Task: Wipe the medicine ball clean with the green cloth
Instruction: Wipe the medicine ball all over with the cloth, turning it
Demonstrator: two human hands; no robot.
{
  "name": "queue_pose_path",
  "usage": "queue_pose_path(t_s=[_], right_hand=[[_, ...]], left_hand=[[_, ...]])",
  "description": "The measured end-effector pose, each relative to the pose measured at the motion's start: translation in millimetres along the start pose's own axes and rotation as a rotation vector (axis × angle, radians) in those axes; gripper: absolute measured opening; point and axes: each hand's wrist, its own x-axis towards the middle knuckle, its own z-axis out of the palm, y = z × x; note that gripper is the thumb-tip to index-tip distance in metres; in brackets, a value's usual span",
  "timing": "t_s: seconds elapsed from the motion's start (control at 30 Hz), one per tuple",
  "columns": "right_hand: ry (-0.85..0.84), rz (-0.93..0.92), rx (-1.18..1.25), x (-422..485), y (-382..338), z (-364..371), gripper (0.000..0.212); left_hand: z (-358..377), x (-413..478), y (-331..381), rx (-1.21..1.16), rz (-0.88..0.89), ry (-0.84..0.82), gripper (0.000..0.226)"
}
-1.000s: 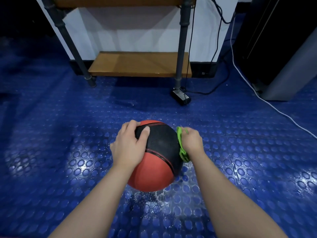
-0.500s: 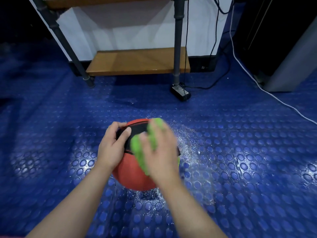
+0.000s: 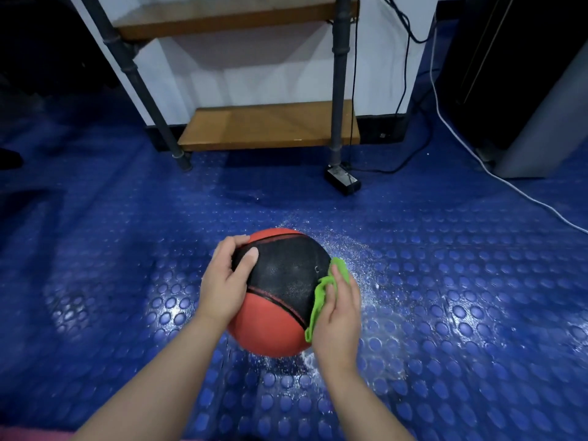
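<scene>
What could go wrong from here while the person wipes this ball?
Droplets speckle the studded floor around the medicine ball, so it may roll; only the left hand steadies it.
The right hand presses the green cloth against the ball's right side; it could slip out.
Droplets reach toward the corded black box by the shelf leg.

Nothing readable — no text, label, number or sign shows anywhere
</scene>
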Motion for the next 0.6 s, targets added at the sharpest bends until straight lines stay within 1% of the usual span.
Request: queue_pose_path(t_s=[0.03, 0.1, 0.13, 0.17, 0.2, 0.23, 0.27, 0.3, 0.33, 0.37, 0.4, 0.43, 0.47, 0.5, 0.53, 0.6], right_hand=[[0.014, 0.177, 0.069, 6.3, 10.3, 0.8, 0.039], [0.044, 0.564, 0.285, 16.5, 28.5, -6.5, 0.035], [0.04, 0.692, 0.336, 18.2, 32.0, -15.5, 0.032], [0.022, 0.732, 0.335, 20.4, 29.6, -25.0, 0.029], [0.002, 0.681, 0.297, 24.3, 22.1, -31.4, 0.027], [0.006, 0.572, 0.248, 28.8, 11.4, -35.3, 0.028], [0.012, 0.428, 0.213, 34.2, -3.4, -36.6, 0.029], [-0.015, 0.264, 0.182, 39.4, -22.2, -34.6, 0.031], [-0.061, 0.068, 0.122, 42.6, -40.6, -28.6, 0.033], [-0.142, -0.139, 0.028, 43.5, -56.8, -19.4, 0.037], [-0.23, -0.32, -0.132, 42.9, -65.2, -6.9, 0.04], [-0.291, -0.47, -0.297, 43.7, -70.2, 5.1, 0.042], [-0.3, -0.544, -0.414, 46.9, -72.6, 13.0, 0.043], [-0.292, -0.535, -0.468, 52.9, -73.3, 16.2, 0.042], [-0.278, -0.469, -0.472, 59.3, -73.1, 15.9, 0.039], [-0.309, -0.247, -0.477, 74.4, -69.1, 10.2, 0.035]], left_hand=[[-0.8, -2.5, -0.7, 0.002, -0.001, -0.006, 0.024], [-5.9, -7.4, -5.8, -0.012, 0.009, -0.023, 0.028], [-10.8, -7.8, -9.0, -0.011, 0.018, -0.041, 0.031], [-16.0, -6.2, -9.7, -0.025, 0.01, -0.066, 0.033], [-20.5, -2.3, -7.9, -0.047, -0.037, -0.099, 0.032], [-22.2, 2.2, -3.5, -0.057, -0.107, -0.131, 0.028], [-20.1, 4.9, 3.2, -0.045, -0.179, -0.152, 0.024], [-14.5, 6.3, 9.1, 0.012, -0.239, -0.146, 0.025], [-7.1, 6.3, 12.9, 0.125, -0.256, -0.118, 0.035], [0.4, 3.2, 15.6, 0.257, -0.233, -0.081, 0.052], [6.6, 0.1, 17.6, 0.35, -0.188, -0.047, 0.067], [11.4, -0.8, 18.4, 0.393, -0.143, -0.029, 0.076], [14.2, 1.0, 16.3, 0.418, -0.112, -0.025, 0.08], [15.4, 3.3, 16.8, 0.432, -0.114, -0.02, 0.081], [15.2, 4.6, 19.1, 0.434, -0.142, -0.014, 0.08], [15.4, 7.2, 21.4, 0.433, -0.168, 0.002, 0.076]])
